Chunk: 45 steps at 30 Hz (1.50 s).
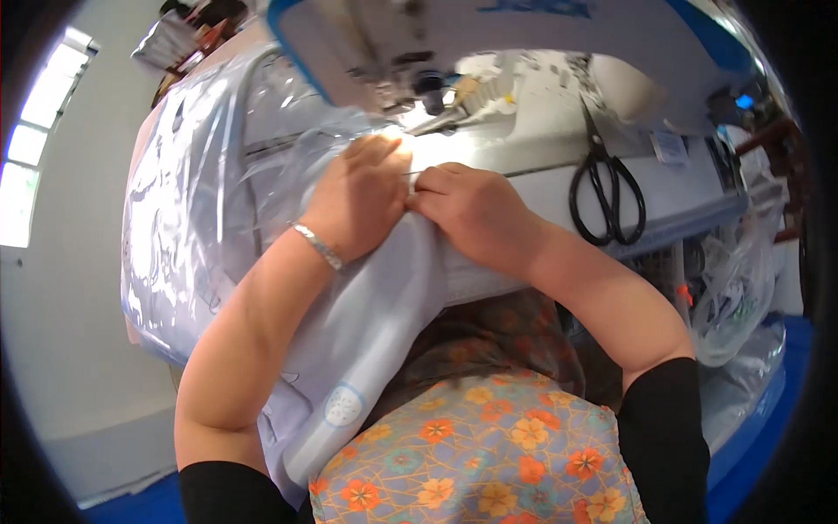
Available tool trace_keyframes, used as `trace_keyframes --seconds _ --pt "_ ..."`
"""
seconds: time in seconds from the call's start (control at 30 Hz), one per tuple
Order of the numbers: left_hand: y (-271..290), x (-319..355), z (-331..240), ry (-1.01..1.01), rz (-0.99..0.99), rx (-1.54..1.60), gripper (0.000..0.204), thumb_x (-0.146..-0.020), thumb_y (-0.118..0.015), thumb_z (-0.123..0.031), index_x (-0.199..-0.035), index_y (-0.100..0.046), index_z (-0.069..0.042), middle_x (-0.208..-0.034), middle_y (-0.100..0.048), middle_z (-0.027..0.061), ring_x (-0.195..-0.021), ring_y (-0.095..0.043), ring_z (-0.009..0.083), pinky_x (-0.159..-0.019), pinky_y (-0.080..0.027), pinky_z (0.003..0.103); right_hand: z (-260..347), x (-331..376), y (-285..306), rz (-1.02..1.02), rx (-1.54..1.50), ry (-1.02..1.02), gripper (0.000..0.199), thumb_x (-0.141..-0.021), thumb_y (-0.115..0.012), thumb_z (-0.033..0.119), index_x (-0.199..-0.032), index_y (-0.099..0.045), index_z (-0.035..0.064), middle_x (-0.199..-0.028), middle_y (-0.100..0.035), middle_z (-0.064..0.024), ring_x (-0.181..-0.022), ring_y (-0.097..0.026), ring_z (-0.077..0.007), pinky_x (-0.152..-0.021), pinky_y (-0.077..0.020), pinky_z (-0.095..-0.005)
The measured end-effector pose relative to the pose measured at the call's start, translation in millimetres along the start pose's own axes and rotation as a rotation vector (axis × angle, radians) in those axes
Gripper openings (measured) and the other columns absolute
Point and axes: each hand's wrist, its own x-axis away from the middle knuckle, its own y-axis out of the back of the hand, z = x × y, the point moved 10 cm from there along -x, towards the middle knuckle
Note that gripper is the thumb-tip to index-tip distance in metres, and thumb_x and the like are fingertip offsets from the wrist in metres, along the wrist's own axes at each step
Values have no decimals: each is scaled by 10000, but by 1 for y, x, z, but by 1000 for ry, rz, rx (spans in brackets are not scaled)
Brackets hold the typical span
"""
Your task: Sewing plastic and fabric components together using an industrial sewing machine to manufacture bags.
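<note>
A pale blue-white cloth point(371, 297) with a round printed patch hangs from the sewing machine's bed down over my lap. My left hand point(362, 188), with a silvery bracelet at the wrist, presses on the cloth close to the lit needle area, its fingers bent over the fabric. Just to its right, my right hand point(467, 205) pinches the cloth's edge between thumb and fingers. The two hands nearly meet. Above them stands the white and blue sewing machine point(524, 35); its needle and presser foot are partly lost in glare.
Black-handled scissors point(607, 196) lie on the machine bed to the right. Clear plastic sheeting point(192, 192) covers the table at left. A clear plastic bag point(742, 271) hangs at the right, beside the table. A small white label point(669, 148) sits near the bed's right end.
</note>
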Motion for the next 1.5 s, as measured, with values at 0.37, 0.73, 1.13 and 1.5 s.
trace_keyframes --seconds 0.37,0.73,1.13,1.5 --pt "77 91 -94 234 283 364 559 -771 -581 -84 -1315 -541 39 -1398 -476 286 -1297 -466 452 -1098 -362 472 -51 80 92 -56 407 -387 362 -844 -616 110 -1204 -630 80 -1240 -611 -153 -1216 -533 -353 -1059 -406 -438" --pt "99 225 -61 724 283 115 289 -782 -678 -29 -1068 -642 -8 -823 -642 222 -741 -629 396 -667 -497 450 39 141 -50 248 -441 -437 250 -847 -644 130 -1079 -685 48 -1018 -687 -184 -942 -663 -363 -873 -518 -460" --pt "269 110 -24 531 -139 -146 209 -967 -567 -170 -1030 -627 20 -781 -591 62 -754 -522 103 -720 -442 242 109 102 -147 758 -470 -459 494 -914 -587 289 -1318 -535 9 -1164 -660 -203 -1073 -639 -358 -915 -501 -432" --pt "272 50 -19 665 -184 382 285 -972 -609 -270 -1060 -681 -9 -858 -630 -20 -775 -534 44 -694 -433 186 90 -22 -131 -125 -2392 -327 525 -914 -579 160 -1389 -453 -26 -1327 -575 -181 -1210 -561 -263 -1030 -431 -358"
